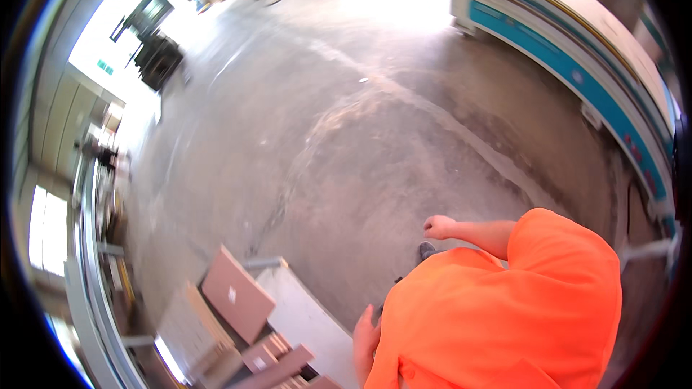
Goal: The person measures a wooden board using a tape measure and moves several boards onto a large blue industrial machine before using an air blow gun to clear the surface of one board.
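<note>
My right hand (438, 227) is out in front of my body, over the concrete floor. Its fingers are curled closed, and nothing shows in them. Lower down, my left hand (366, 342) hangs beside my orange shirt (497, 317). Its fingers are loosely extended and partly apart, with no object visible in them. Closest to that hand is a pale grey flat surface (310, 317) to its left. Beside it, a brown board (238, 294) with a small white label leans at a slant, and neither hand touches it.
Several stacked boards and panels (274, 364) lie at the lower left. A long blue and white machine (569, 72) lines the right side. A dark forklift-like vehicle (157, 57) stands by the bright doorway at the far left. Metal rails (92, 245) run along the left.
</note>
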A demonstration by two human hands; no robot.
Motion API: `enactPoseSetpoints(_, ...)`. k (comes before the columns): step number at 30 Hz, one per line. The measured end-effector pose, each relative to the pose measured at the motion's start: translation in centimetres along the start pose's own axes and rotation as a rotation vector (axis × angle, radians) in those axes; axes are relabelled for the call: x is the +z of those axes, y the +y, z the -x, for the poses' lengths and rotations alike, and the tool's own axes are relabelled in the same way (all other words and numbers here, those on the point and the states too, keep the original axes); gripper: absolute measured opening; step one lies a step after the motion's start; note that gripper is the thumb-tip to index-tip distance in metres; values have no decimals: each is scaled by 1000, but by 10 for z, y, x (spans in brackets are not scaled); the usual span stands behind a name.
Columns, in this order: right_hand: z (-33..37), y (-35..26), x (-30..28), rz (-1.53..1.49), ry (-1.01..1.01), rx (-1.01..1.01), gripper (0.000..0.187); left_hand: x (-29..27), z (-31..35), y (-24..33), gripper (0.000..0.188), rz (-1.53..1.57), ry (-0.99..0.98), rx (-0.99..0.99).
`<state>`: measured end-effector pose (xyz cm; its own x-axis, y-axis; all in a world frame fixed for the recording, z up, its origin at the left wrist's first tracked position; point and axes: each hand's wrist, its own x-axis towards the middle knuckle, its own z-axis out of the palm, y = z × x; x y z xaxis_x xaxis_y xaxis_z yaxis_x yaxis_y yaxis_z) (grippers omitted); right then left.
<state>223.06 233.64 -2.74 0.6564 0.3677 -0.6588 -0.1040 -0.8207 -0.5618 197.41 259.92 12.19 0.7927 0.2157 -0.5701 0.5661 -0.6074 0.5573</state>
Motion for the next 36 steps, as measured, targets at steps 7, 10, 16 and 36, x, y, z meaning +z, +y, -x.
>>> enactPoseSetpoints(7,23,131,-88,-368,460,378,32,-42,-128,56,58,-333,-226,57)
enactPoseSetpoints(10,31,149,-129,-511,650,488,32,-58,-212,91,57,-444,-241,171)
enactPoseSetpoints(16,61,172,-153,-816,595,756,43,-45,-391,242,58,-658,-332,488)
enactPoseSetpoints(36,66,420,-119,-1258,878,1149,24,351,-458,818,60,-1256,-1006,1334)
